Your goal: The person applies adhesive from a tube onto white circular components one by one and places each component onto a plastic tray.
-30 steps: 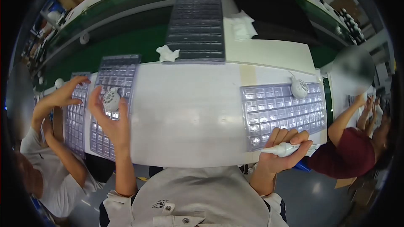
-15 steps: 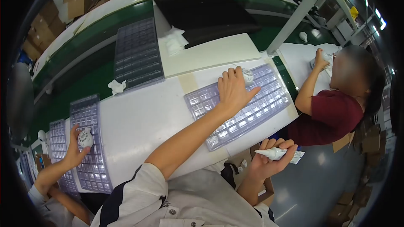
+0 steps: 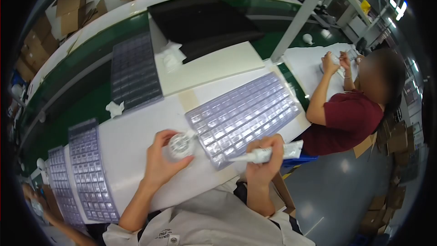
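Note:
Between the thumb and fingers of my left hand [image 3: 165,163] is a round white part [image 3: 180,146] with a patterned face, slightly blurred by motion. It is over the white tabletop, beside the left edge of a clear compartment tray [image 3: 246,114]. My right hand [image 3: 265,158] is closed round a white tube [image 3: 261,155], whose pointed nozzle aims left, over the tray's near edge. No round part shows on this tray.
Two clear trays [image 3: 91,173] stand at the left. Behind are a dark tray [image 3: 135,70], a white board [image 3: 214,69] with a crumpled tissue [image 3: 172,57], and a black sheet [image 3: 202,23]. A co-worker in red [image 3: 350,118] sits at right; another's arm [image 3: 63,225] shows lower left.
My left hand took the round part from the right-hand tray and brought it left and nearer to me. The right hand still holds the tube. The co-worker at left has moved away from the trays.

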`<state>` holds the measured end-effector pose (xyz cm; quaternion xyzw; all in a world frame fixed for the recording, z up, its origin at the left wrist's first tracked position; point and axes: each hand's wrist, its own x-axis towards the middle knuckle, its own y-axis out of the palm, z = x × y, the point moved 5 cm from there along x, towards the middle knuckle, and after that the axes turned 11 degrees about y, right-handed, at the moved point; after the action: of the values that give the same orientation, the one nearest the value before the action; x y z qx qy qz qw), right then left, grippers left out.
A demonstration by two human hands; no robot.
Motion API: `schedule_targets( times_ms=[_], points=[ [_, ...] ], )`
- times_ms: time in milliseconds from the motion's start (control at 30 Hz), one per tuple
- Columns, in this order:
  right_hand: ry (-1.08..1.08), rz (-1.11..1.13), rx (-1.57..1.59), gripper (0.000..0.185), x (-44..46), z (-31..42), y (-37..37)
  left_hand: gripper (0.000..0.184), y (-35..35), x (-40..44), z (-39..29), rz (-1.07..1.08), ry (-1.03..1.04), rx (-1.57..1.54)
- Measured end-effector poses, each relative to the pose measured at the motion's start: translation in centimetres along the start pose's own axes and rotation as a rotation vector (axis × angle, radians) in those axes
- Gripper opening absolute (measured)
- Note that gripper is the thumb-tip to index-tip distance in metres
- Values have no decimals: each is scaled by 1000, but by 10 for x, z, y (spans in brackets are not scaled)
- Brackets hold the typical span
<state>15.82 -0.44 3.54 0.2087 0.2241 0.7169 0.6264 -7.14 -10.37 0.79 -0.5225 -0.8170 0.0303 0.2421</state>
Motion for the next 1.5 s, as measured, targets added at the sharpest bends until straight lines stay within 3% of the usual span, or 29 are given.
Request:
schedule_targets(
  times_ms=[133, 200, 333, 400, 533, 967, 1500],
  points=[
    [294, 236, -237, 32, -8, -54, 58, 59, -67, -69, 18, -57, -158, 56],
    [250, 438, -520, 32, -17, -74, 94, 61, -86, -93, 25, -67, -197, 83],
    [376, 560, -474, 27, -28, -126, 121, 62, -90, -105, 38, -117, -162, 84],
    [388, 570, -495, 28, -30, -144, 115, 62, -90, -106, 39, -126, -18, 104],
    [314, 575, -546, 32, -36, -156, 114, 62, -92, -103, 40, -104, 49, 132],
    [290, 530, -553, 32, -29, -162, 103, 58, -86, -101, 42, -3, 6, 223],
    [279, 546, -596, 35, -29, -165, 103, 57, -86, -102, 43, -40, 39, 213]
  ],
)
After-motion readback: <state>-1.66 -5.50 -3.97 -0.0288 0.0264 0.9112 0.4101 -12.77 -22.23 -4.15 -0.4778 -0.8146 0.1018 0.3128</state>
